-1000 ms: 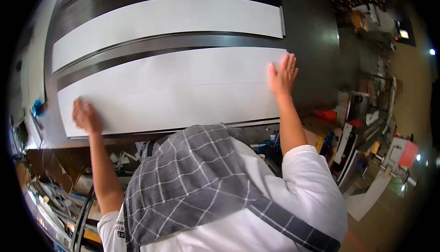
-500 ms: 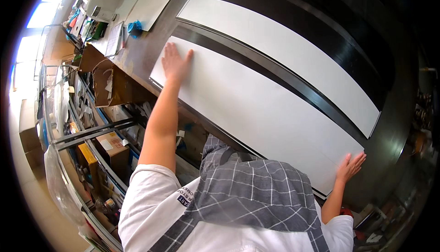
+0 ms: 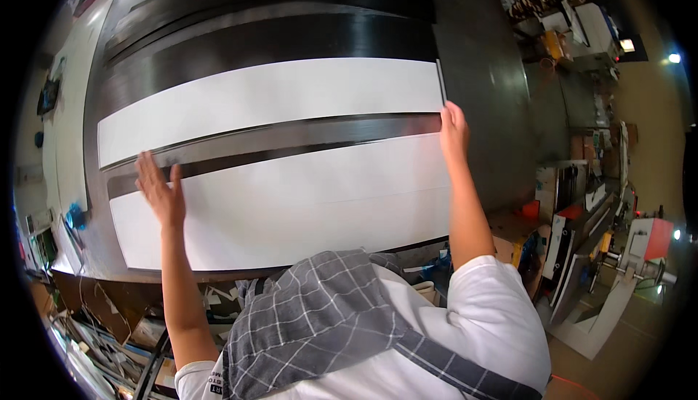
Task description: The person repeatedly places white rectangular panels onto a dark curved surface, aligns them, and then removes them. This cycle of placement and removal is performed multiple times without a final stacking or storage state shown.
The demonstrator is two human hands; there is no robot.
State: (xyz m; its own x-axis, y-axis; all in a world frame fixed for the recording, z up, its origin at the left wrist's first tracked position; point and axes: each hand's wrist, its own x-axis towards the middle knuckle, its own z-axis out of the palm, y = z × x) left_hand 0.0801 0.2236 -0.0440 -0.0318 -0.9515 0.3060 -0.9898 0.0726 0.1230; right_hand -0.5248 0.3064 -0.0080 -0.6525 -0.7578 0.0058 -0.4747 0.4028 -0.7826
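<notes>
Two long white panels lie across a dark metal tabletop. The far panel is narrower, with a thin raised edge at its right end; the near panel is wider and has a faint line along it. My left hand is open, fingers spread, over the left part of the near panel, its fingertips reaching the far panel's front edge. At the far panel's front right corner, my right hand has its fingers closed round the edge. A dark strip shows between the panels.
Dark glossy sheets lie beyond the far panel. A pale sheet and a crumpled blue item are at the left. Crowded shelves stand below the table's left edge. A red and grey machine stands at the right.
My view has turned to the right. Both hands have moved from the near panel's two ends toward the far panel; the right one now grips its corner.
</notes>
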